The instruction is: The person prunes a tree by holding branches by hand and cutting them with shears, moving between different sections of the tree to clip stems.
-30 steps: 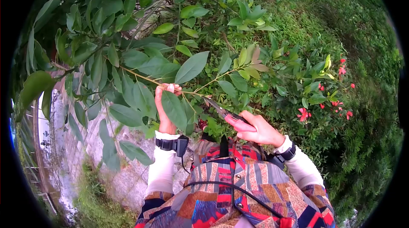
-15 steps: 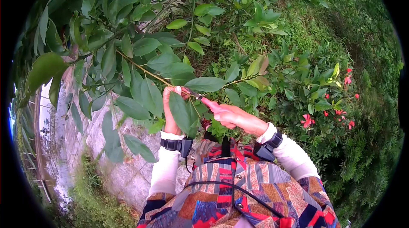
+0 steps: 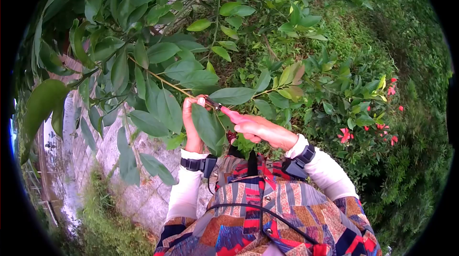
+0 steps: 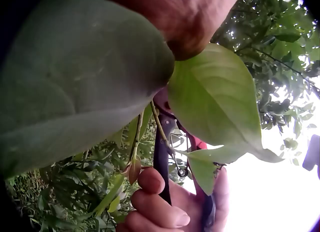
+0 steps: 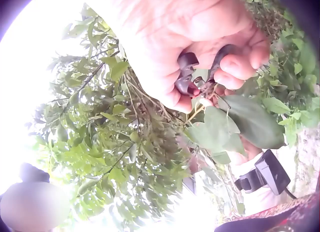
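My left hand point(image 3: 191, 127) pinches a thin leafy branch point(image 3: 165, 82) between thumb and fingers, with a broad green leaf point(image 3: 206, 127) hanging in front of the palm. From the other side my right hand point(image 3: 268, 130) grips pruning shears point(image 3: 231, 114) with pinkish-red handles. Their dark blades meet the branch right beside my left fingertips. In the left wrist view, the shears' handle point(image 4: 162, 152) and coil spring show below the leaves, the right hand's fingers point(image 4: 155, 204) curled around them. Seen from the right wrist, the dark handle ends point(image 5: 187, 74) lie in the palm.
More leafy branches point(image 3: 114, 55) spread at the upper left. A shrub with red flowers point(image 3: 345, 135) grows at the right. Pale paving point(image 3: 143, 203) lies below on the left, and a cord crosses the patterned garment point(image 3: 267, 208).
My right hand has brought the shears leftward along the branch, up to the left fingertips. The left hand keeps its grip on the branch, and the view has shifted slightly.
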{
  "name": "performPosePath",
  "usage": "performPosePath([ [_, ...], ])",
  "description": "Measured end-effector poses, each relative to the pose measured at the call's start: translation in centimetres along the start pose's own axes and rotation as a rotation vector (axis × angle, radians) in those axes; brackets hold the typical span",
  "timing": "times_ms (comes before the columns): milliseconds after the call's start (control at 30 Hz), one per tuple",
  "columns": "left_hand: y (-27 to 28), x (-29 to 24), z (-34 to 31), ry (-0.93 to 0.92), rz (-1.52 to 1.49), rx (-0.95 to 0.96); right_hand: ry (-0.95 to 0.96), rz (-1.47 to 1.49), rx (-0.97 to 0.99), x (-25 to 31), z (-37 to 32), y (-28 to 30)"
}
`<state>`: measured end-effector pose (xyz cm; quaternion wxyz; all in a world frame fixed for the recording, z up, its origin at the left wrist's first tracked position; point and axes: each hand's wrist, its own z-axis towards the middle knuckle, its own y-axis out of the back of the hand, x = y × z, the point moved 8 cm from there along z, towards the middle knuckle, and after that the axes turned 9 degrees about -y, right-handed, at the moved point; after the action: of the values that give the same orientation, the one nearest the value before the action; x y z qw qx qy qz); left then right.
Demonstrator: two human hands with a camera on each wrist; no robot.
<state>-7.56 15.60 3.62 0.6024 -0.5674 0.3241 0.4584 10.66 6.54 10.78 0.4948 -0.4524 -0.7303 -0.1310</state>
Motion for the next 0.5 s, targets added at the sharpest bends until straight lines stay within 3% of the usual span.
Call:
performPosePath([
  [267, 0.4, 0.3, 0.0, 0.023, -0.001, -0.020, -0.044, 0.093, -0.110, -2.8, 1.9, 1.2],
  [500, -0.1, 0.1, 0.3, -0.028, 0.011, 0.021, 0.067, 0.202, 0.007, -0.7, 1.6, -0.3],
])
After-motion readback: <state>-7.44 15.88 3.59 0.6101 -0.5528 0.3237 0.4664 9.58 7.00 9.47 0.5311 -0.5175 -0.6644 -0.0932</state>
